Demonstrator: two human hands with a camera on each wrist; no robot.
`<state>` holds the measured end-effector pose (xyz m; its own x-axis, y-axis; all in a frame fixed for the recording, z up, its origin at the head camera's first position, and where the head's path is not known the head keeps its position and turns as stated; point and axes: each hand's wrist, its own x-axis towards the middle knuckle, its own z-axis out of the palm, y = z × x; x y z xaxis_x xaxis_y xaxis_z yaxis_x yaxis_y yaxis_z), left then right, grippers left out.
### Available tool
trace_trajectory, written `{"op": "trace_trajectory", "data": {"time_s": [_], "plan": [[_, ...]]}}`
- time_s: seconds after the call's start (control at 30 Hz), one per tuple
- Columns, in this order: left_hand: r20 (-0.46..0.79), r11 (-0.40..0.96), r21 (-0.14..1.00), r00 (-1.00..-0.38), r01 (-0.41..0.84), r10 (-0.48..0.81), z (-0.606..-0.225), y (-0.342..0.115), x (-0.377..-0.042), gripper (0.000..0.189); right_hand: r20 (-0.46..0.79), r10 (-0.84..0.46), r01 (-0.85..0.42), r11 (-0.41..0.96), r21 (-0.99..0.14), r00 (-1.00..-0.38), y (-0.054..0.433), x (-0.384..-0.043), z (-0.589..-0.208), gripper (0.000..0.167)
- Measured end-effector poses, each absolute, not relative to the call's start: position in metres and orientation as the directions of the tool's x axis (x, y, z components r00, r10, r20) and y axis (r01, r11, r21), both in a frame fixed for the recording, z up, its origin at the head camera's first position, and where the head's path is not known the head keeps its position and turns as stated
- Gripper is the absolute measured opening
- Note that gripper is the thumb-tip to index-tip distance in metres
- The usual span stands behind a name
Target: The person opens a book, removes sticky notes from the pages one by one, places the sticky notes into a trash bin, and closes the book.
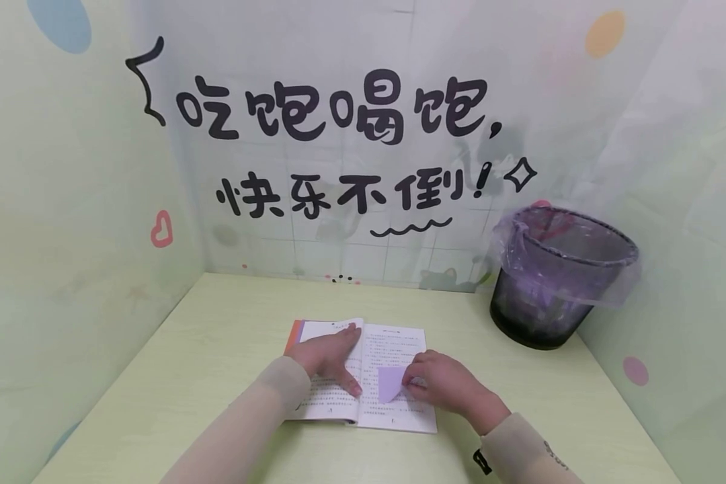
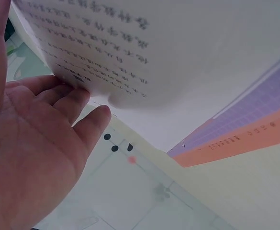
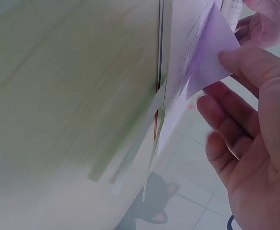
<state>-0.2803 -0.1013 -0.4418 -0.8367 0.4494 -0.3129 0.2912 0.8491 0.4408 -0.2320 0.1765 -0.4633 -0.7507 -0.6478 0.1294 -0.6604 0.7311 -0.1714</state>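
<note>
An open book (image 1: 393, 420) with printed pages lies on the table. My left hand (image 1: 329, 356) rests on its left page near the spine, fingers and thumb spread; the left wrist view shows this hand (image 2: 49, 139) along the page. At the right page, my right hand (image 1: 448, 382) pinches the edge of a small purple paper square (image 1: 389, 383), like a sticky note. In the right wrist view the thumb of the right hand (image 3: 254, 110) lies on the purple paper (image 3: 212, 52), which tilts up from the page, and the other fingers curl below it.
A black bin (image 1: 535, 316) lined with a purple plastic bag stands at the table's back right. The pale table (image 1: 218, 336) is bordered by printed walls. Orange and purple cover edges (image 2: 226, 139) show beyond the left page. Thin pale strips (image 3: 135, 143) extend from the book's edge.
</note>
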Motion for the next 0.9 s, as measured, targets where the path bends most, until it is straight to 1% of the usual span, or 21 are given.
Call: {"op": "trace_trajectory", "data": {"time_s": [0.1,0.3,0.4,0.73,0.9], "plan": [[-0.315,0.848,0.446,-0.837,0.286,0.448,-0.4408,-0.1019,-0.2799,0.140,0.131,-0.629,-0.642,0.745,-0.183,-0.767,0.1765,-0.2321,-0.4630,0.006],[-0.322,0.845,0.458,-0.834,0.277,0.448,-0.4403,-0.1022,-0.2794,0.139,0.162,-0.620,-0.641,0.749,-0.168,-0.767,0.1775,-0.2316,-0.4644,0.005],[-0.320,0.843,0.463,-0.835,0.274,0.448,-0.4404,-0.1023,-0.2790,0.139,0.164,-0.603,-0.624,0.763,-0.167,-0.781,0.1772,-0.2319,-0.4648,0.007],[-0.315,0.844,0.459,-0.838,0.276,0.445,-0.4410,-0.1028,-0.2782,0.140,0.121,-0.500,-0.513,0.813,-0.275,-0.857,0.1745,-0.2311,-0.4617,0.008],[-0.312,0.845,0.458,-0.840,0.277,0.444,-0.4434,-0.1029,-0.2793,0.141,0.110,-0.451,-0.462,0.836,-0.296,-0.886,0.1730,-0.2324,-0.4609,0.006]]}}
